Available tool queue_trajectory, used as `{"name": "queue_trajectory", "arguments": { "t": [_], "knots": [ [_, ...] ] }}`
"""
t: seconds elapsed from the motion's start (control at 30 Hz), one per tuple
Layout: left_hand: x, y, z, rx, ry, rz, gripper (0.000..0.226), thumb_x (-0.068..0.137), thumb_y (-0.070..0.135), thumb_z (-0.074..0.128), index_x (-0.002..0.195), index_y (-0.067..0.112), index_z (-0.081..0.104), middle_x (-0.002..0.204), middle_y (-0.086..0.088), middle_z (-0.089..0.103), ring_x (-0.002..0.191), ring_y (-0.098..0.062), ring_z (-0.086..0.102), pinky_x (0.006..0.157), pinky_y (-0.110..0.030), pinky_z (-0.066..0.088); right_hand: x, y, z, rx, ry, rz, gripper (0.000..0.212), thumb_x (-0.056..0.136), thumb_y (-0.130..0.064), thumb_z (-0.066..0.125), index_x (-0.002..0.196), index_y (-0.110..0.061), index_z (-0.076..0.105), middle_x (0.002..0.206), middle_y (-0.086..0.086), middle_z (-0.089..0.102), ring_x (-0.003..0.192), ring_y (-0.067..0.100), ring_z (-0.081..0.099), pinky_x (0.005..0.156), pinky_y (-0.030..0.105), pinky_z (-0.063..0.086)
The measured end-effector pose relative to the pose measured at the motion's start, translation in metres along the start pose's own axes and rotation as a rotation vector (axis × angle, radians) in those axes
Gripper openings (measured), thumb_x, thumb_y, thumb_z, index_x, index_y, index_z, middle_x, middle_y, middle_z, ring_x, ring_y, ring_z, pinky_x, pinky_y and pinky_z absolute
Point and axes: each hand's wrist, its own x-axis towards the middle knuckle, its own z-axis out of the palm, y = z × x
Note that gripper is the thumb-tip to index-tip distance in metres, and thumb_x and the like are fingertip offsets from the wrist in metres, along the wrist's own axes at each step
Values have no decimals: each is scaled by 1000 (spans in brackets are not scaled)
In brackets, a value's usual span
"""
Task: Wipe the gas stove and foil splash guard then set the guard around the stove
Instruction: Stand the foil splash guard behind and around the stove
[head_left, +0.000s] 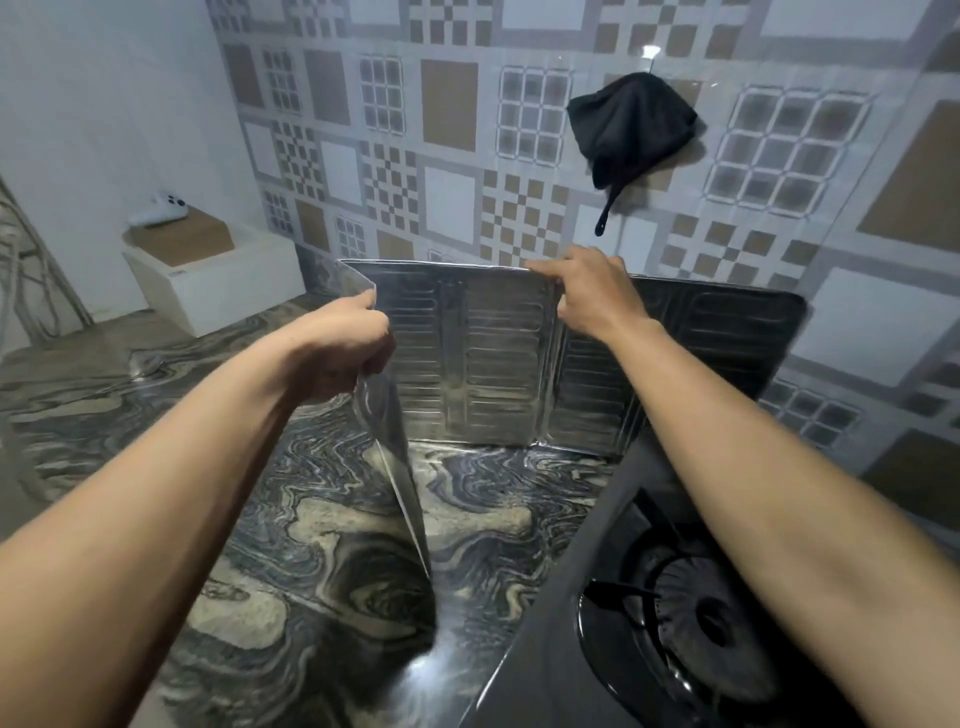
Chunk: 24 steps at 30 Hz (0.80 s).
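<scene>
The folding foil splash guard (493, 358) stands upright on the marbled counter, its ribbed middle panels facing me near the tiled wall. My left hand (348, 343) pinches the top of the left panel, which is folded toward me edge-on. My right hand (587, 293) grips the top edge of the middle panels. The black gas stove (675, 603) lies at the lower right with one burner showing, partly under my right forearm. The guard's right panel (727, 338) runs behind the stove.
A black cloth (631, 122) hangs from a hook on the patterned tiled wall. A white box (208, 283) with a small white device on it sits at the far left of the marbled counter (311, 519).
</scene>
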Motion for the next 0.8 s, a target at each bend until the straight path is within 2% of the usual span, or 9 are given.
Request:
{"name": "queue_trajectory", "arguments": {
  "t": [0.13,0.23,0.27,0.33,0.43,0.5,0.6,0.7,0.8],
  "knots": [
    [0,2,4,29,-110,50,63,56,-11,43,93,33,68,106,-12,64,73,-20,46,54,-27,29,-3,4,-1,-53,-48,-2,56,93,-11,57,142,-37,50,120,6,62,115,30,56,101,49,39],
    [-2,6,22,16,-181,59,91,60,-15,40,124,45,63,130,5,57,88,-18,44,56,-26,28,-19,11,1,48,-155,-11,60,98,-14,57,148,-42,40,127,6,59,118,30,55,97,44,44],
    [-4,12,39,22,-236,69,95,58,-13,40,126,48,61,129,7,56,93,-17,44,58,-27,29,-29,25,-3,74,-166,24,64,97,-7,55,147,-44,39,129,7,58,118,31,55,95,43,46],
    [-6,13,47,45,-266,73,87,50,-9,41,102,55,70,114,6,60,92,-16,47,60,-28,29,-37,31,0,112,-151,58,76,92,8,47,145,-47,41,131,9,58,117,33,56,92,42,49],
    [-7,21,57,59,-236,64,80,67,-23,35,83,50,64,85,13,65,61,-2,61,50,-20,43,-43,42,-5,86,-158,73,80,89,14,43,143,-45,45,138,11,56,122,34,55,97,41,49],
    [-6,32,62,87,-229,63,81,73,-24,31,88,49,60,84,16,61,52,4,60,51,-17,50,-43,59,-14,82,-137,115,79,88,14,44,142,-44,47,144,12,52,128,35,52,102,38,45],
    [-5,45,71,124,-239,82,81,76,-22,34,114,46,54,87,15,56,63,1,56,63,-20,54,-48,85,-31,50,-120,164,81,86,13,44,140,-48,47,149,11,49,132,35,49,106,38,45],
    [-8,54,89,146,-299,109,87,76,-20,36,133,43,51,98,9,59,73,-7,54,81,-38,55,-69,111,-44,29,-157,239,80,86,13,45,140,-45,49,152,9,44,135,33,47,110,35,40],
    [-13,60,107,206,-324,164,79,78,-16,39,123,48,52,94,5,65,52,-4,56,52,-24,52,-84,133,-55,28,-180,255,78,84,9,50,138,-46,50,147,9,50,133,32,50,106,34,43]
  ]
}}
